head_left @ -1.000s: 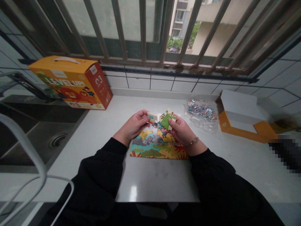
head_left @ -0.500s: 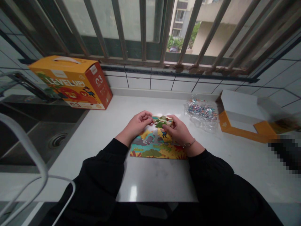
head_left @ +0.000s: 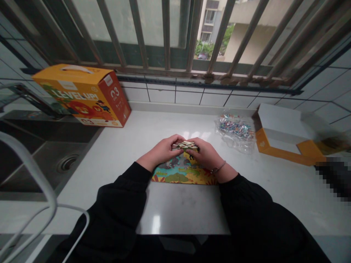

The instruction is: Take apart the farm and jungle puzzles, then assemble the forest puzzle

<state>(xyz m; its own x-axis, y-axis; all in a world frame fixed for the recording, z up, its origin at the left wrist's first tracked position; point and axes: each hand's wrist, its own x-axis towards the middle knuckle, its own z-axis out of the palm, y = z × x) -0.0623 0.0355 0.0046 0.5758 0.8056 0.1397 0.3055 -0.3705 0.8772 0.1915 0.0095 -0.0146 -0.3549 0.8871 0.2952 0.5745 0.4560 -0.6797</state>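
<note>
Between my two hands is a small stack of puzzle pieces (head_left: 187,145), seen edge-on with pale cut sides. My left hand (head_left: 168,149) is closed around the stack's left side, thumb toward me. On the right side, my right hand (head_left: 204,153) grips the same stack, with a bracelet on its wrist. Just beneath lies a colourful picture puzzle (head_left: 178,174) with animals, water and bushes, flat on the white counter (head_left: 181,208). The hands and stack cover its upper part.
A yellow-orange box with a handle (head_left: 82,98) stands at the back left, beside a dark sink (head_left: 52,157). At the right are a clear bag of small pieces (head_left: 236,128) and an open orange-and-white box (head_left: 282,146). A white cable (head_left: 41,175) crosses the left foreground.
The loosely fanned pieces are now gathered into a tighter stack. My left hand has moved in from beside them to close on the stack, and both hands sit closer together.
</note>
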